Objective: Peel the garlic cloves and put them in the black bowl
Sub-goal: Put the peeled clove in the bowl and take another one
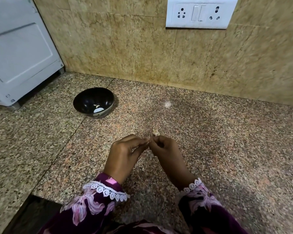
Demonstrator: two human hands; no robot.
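Since both the left hand [125, 149] and right hand [162, 147] pinch one small garlic clove [155, 132] mid-air, well short of the black bowl [93, 103], a slip would drop it onto the counter [210, 141].

Bowl [93, 103] left, beyond hands [146, 147]

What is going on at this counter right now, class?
A person is peeling garlic over a speckled stone counter. The left hand and right hand meet at their fingertips, pinching a small garlic clove whose papery skin pokes up above the fingers. To the left and farther back stands the black bowl, already holding a few pale peeled cloves. The clove in hand has not yet gone into it.
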